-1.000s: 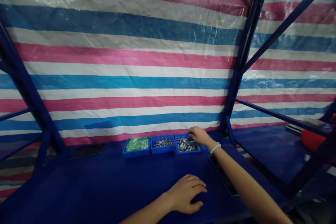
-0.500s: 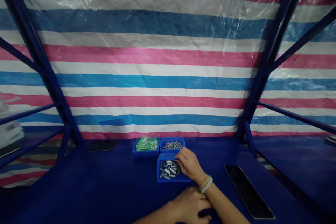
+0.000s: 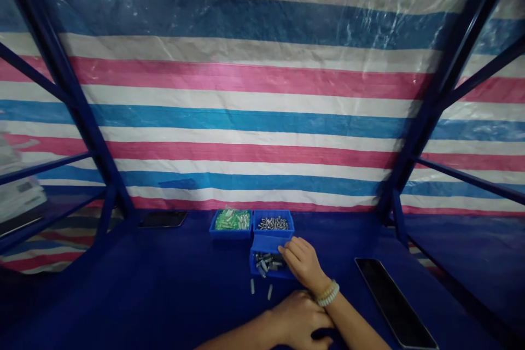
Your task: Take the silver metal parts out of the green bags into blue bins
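Observation:
My right hand (image 3: 304, 263), with a beaded bracelet on its wrist, is closed on the right part of the front blue bin (image 3: 268, 243). The bin is tipped toward me, and its back wall shows above the silvery metal cylinders (image 3: 268, 262) inside. On the blue table before it lie two loose metal cylinders, one to the left (image 3: 252, 286) and one to the right (image 3: 269, 292). Below the right wrist, my left hand (image 3: 301, 318) rests low with its fingers apart; no object shows in it. My right hand hides the bin's right side.
Behind the front bin stand a blue bin (image 3: 211, 233) of green and clear pieces and another blue bin (image 3: 291, 226) of small metal parts. A dark flat device (image 3: 396, 303) lies at the right, another (image 3: 163, 219) at the back left. Blue frame posts (image 3: 426, 104) rise at both sides.
The front bin has gone from nearly level to tipped toward me, with my right hand on it. Two metal cylinders now lie on the table. The view has shifted slightly downward.

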Available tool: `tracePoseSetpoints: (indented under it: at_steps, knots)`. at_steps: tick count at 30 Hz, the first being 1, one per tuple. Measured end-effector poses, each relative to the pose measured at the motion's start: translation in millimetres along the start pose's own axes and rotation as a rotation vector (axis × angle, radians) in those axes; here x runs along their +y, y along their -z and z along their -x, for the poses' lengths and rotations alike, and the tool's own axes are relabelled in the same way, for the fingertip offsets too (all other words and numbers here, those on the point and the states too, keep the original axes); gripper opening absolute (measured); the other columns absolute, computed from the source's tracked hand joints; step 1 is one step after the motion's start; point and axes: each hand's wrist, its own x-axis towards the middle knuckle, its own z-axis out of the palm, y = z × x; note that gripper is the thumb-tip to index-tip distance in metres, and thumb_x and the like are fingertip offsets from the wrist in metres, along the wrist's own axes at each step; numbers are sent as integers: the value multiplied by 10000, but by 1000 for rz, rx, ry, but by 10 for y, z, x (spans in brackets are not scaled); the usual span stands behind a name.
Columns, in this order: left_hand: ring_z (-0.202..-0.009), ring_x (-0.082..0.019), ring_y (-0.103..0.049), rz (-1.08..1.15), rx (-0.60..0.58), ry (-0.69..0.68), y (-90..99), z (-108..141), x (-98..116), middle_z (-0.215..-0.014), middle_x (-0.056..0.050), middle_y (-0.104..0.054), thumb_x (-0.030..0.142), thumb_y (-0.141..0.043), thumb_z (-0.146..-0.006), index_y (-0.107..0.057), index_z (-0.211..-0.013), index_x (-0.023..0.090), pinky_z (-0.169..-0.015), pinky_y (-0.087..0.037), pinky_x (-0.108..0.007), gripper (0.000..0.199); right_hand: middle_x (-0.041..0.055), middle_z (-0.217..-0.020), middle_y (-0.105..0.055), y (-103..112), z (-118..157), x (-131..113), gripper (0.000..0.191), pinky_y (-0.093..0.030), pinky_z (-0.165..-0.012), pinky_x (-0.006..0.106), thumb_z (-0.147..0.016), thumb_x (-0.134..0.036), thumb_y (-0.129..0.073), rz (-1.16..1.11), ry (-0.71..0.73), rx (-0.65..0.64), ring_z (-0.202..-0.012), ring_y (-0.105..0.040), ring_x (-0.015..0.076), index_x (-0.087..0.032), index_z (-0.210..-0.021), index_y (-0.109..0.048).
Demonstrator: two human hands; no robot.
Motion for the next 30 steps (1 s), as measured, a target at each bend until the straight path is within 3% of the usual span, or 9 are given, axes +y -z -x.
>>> tracePoseSetpoints:
  at_steps: [13,19,23,30]
  knots:
    - [-871,-207,-695,-30,-24,0,-28,12,-16,-909,-31,-758,356,-597,-825,-662,-1030,169,-826,-505,-284,285,29,-702,-611,96,-58,-27,191,-330,-623,318,-927,-107,-504,-44,-15,-3,-668,-494,169,-204,-799,-609]
    - [-917,-216,-687,5,-2,-18,1,1,-26,-945,-44,-757,341,-596,-826,-664,-1033,170,-882,-492,-289,277,49,-776,-625,100,-42,5,47,-367,-682,341,-883,-201,-576,-77,-46,-26,-732,-516,195,-200,-907,-617]
    - [-890,-218,-692,22,10,-24,-6,-7,-37,-920,-53,-760,321,-606,-815,-671,-1012,157,-869,-502,-297,266,53,-762,-602,128,-62,-15,101,-384,-658,340,-840,-262,-600,-159,-65,20,-711,-503,201,-196,-916,-605]
    - [-908,-215,-689,76,17,-1,-20,-3,-33,-927,-45,-758,305,-613,-797,-661,-1020,172,-918,-488,-308,265,66,-839,-588,156,-33,8,162,-431,-750,400,-822,-226,-543,-426,-304,177,-809,-540,239,-201,-969,-609]
